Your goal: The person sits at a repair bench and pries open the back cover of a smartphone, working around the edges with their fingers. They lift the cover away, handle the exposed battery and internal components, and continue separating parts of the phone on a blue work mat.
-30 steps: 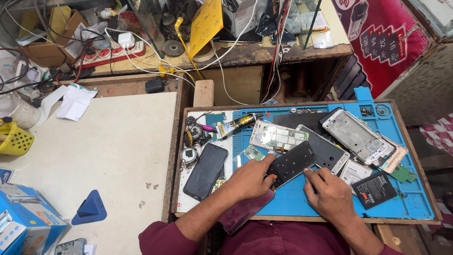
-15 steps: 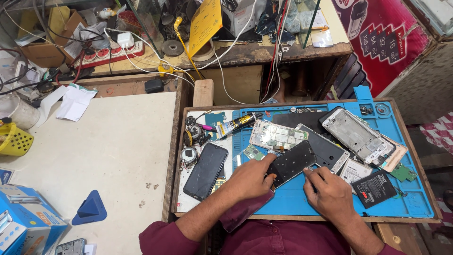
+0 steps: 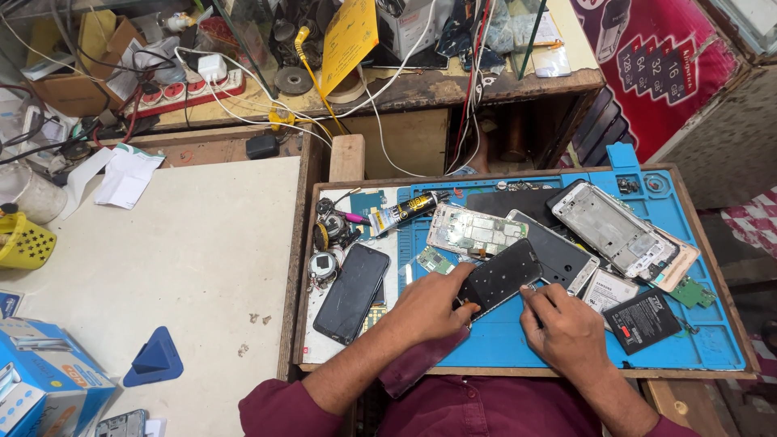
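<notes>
The blue mat (image 3: 688, 348) on your table (image 3: 186, 267) keeps the parts together. Your left hand (image 3: 429, 307) pins the dark phone panel (image 3: 500, 275) flat at its near corner; your right hand (image 3: 566, 324) pinches its lower edge, steadying it.

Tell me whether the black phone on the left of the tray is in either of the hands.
No. The black phone lies alone on the tray, while the left hand and right hand hold a dark screen panel.
</notes>
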Demonstrator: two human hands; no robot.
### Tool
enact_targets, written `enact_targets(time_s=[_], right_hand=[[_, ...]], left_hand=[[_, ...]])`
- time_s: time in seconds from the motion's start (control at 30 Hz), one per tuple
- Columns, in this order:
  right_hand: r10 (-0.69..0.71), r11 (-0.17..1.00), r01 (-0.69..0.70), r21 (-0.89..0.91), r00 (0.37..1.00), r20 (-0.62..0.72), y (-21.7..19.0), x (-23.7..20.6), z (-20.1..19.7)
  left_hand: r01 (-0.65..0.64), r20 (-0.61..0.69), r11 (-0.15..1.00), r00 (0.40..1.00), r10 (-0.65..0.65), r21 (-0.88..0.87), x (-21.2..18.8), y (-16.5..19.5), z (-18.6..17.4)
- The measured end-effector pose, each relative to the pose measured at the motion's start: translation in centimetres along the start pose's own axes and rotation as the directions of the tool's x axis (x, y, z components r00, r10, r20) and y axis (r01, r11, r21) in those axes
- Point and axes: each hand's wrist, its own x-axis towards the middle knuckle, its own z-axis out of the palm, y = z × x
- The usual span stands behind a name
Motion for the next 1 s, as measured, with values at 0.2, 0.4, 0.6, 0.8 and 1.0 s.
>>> enact_targets(time_s=[0.2, 0.4, 0.6, 0.8, 1.0], right_hand=[[-0.001, 1.0, 0.001, -0.002, 1.0, -0.009, 0.1, -0.03, 0.06], [-0.005, 1.0, 0.005, -0.005, 1.0, 0.011, 0.22, -0.3, 0.29], [-0.031, 0.999, 0.031, 0.01, 0.999, 0.009, 0.35, -0.26, 0.13], [0.005, 1.0, -0.004, 0.021, 1.0, -0.017, 0.01, -0.36, 0.26], [0.117, 0.99, -0.11, 0.084, 0.99, -0.081, -0.13, -0.42, 0.15]], left_hand=[[0.02, -0.02, 0.999, 1.0, -0.019, 0.032, 0.06, 0.07, 0.31], [0.027, -0.02, 0.997, 0.999, -0.025, 0.079, -0.23, 0.51, 0.4], [0.037, -0.026, 0.995, 0.999, -0.034, 0.088, -0.14, 0.78, 0.47], [0.044, -0.009, 0.995, 0.999, -0.044, 0.091, -0.32, 0.46, 0.61], [0.046, -0.004, 0.997, 0.999, -0.045, 0.054, -0.36, 0.27, 0.66]])
